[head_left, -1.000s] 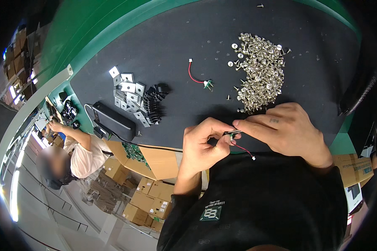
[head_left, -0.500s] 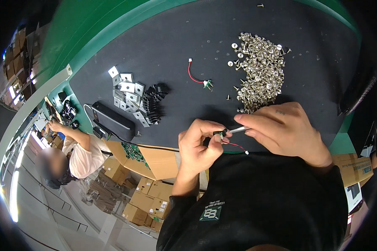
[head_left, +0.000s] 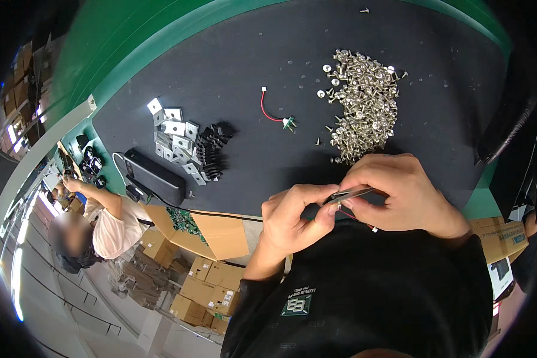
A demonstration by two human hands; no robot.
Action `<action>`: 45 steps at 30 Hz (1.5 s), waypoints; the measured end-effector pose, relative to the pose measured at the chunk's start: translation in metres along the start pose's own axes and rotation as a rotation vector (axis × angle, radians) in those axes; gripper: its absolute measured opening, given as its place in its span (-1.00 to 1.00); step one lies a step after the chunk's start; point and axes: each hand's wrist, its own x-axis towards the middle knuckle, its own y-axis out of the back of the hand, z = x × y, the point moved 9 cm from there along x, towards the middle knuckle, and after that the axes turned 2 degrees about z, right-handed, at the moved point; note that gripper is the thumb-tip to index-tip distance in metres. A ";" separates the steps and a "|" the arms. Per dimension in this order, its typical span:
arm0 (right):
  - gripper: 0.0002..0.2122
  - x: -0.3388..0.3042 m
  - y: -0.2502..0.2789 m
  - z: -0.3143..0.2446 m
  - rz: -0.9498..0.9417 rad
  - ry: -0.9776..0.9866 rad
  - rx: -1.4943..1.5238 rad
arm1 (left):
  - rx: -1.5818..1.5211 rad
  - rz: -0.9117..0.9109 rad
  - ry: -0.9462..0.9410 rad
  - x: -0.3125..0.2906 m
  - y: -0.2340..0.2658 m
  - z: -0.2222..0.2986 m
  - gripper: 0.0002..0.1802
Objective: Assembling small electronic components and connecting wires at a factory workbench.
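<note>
Close to my body at the near edge of the mat, both hands meet. My left hand (head_left: 295, 218) is closed, thumb and forefinger pinching a small wired circuit board, mostly hidden by the fingers. From it a thin red wire (head_left: 358, 221) with a white plug end trails beneath my right hand. My right hand (head_left: 400, 191) is closed round metal tweezers (head_left: 357, 193), whose tips reach the left fingertips. A similar small green board (head_left: 289, 123) with a red wire lies alone on the mat, beyond my hands.
A heap of silver screws (head_left: 367, 107) lies beyond my right hand. To the left are square metal plates (head_left: 174, 127), small black parts (head_left: 212, 152) and a black cabled case (head_left: 155, 177). An open carton (head_left: 221, 234) holds green boards. Another person (head_left: 116, 224) works at far left.
My right hand has turned and moved closer to the left, so the tweezers lie flatter across the fingertips. The wire's plug end has shifted right. The view has shifted slightly.
</note>
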 end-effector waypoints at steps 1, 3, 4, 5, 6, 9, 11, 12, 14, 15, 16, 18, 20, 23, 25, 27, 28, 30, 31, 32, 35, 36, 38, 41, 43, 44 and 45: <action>-0.81 0.001 0.001 0.000 0.001 -0.001 -0.001 | -0.025 -0.015 -0.004 0.000 -0.001 -0.001 -0.77; -0.81 0.002 0.004 0.000 0.031 0.000 0.026 | -0.049 -0.028 -0.009 0.001 -0.003 -0.001 -0.73; -0.81 0.003 0.005 -0.001 0.031 0.000 0.025 | -0.112 0.001 -0.018 0.003 -0.004 0.000 -0.71; -0.82 0.002 0.005 0.001 0.034 -0.052 0.060 | -0.173 0.031 -0.027 0.004 -0.003 0.002 -0.69; -0.84 0.002 0.006 0.004 0.037 -0.104 0.095 | -0.172 0.034 -0.027 0.006 -0.002 0.002 -0.69; -0.82 0.003 0.007 0.000 0.071 -0.032 0.055 | -0.072 0.030 -0.157 0.011 -0.002 0.013 -0.70; -0.82 0.003 0.007 0.000 0.083 -0.022 0.057 | -0.067 0.043 -0.169 0.012 -0.001 0.015 -0.72; -0.82 0.002 0.007 0.000 0.097 -0.011 0.059 | -0.067 0.045 -0.169 0.012 -0.002 0.013 -0.72; -0.81 0.000 0.006 0.002 0.121 0.000 0.045 | 0.010 0.070 -0.226 0.011 -0.002 0.014 -0.68; -0.81 -0.001 0.007 0.002 0.146 0.010 0.030 | 0.006 0.068 -0.228 0.011 -0.002 0.016 -0.68; -0.81 -0.001 0.007 0.002 0.149 0.008 0.026 | 0.010 0.081 -0.137 0.013 -0.001 0.012 -0.70; -0.83 0.001 0.007 0.001 0.159 0.004 0.006 | 0.020 0.100 -0.045 0.012 0.001 0.006 -0.72; -0.83 0.001 0.006 0.000 0.144 0.032 -0.018 | -0.021 0.135 -0.046 0.007 0.003 0.002 -0.77; -0.84 -0.001 0.004 0.000 0.126 0.058 -0.048 | -0.011 0.122 -0.117 0.008 0.003 0.004 -0.80; -0.84 -0.001 0.003 0.000 0.121 0.057 -0.056 | 0.012 0.110 -0.145 0.009 0.002 0.005 -0.80; -0.84 -0.002 0.004 0.001 0.121 0.055 -0.089 | 0.035 0.096 -0.174 0.010 0.000 0.008 -0.79; -0.84 -0.002 0.004 0.001 0.120 0.054 -0.089 | 0.030 0.094 -0.163 0.010 -0.001 0.007 -0.80; -0.83 -0.002 0.004 0.002 0.111 0.035 -0.104 | 0.029 0.096 -0.152 0.010 -0.002 0.006 -0.81; -0.83 -0.002 0.004 0.003 0.109 0.036 -0.102 | 0.025 0.101 -0.159 0.010 -0.002 0.007 -0.81; -0.83 -0.003 0.004 0.003 0.108 0.033 -0.097 | 0.017 0.104 -0.168 0.011 -0.003 0.007 -0.81; -0.82 -0.004 0.004 0.003 0.118 0.052 -0.119 | 0.029 0.116 -0.179 0.011 -0.004 0.006 -0.80; -0.82 -0.004 0.005 0.001 0.127 0.073 -0.145 | 0.029 0.116 -0.179 0.011 -0.004 0.006 -0.80; -0.84 -0.003 0.004 0.001 0.149 0.059 -0.130 | -0.005 0.122 -0.165 0.011 -0.003 0.005 -0.80; -0.86 -0.002 0.005 0.002 0.186 0.035 -0.106 | 0.021 0.135 -0.176 0.014 -0.002 0.007 -0.79; -0.87 -0.002 0.006 0.002 0.202 0.026 -0.095 | 0.001 0.127 -0.171 0.016 0.000 0.008 -0.78; -0.87 -0.002 0.006 0.004 0.193 -0.015 -0.048 | -0.017 0.121 -0.165 0.016 0.000 0.008 -0.77; -0.88 -0.001 0.006 0.007 0.185 -0.055 -0.001 | -0.013 0.122 -0.166 0.016 0.000 0.008 -0.77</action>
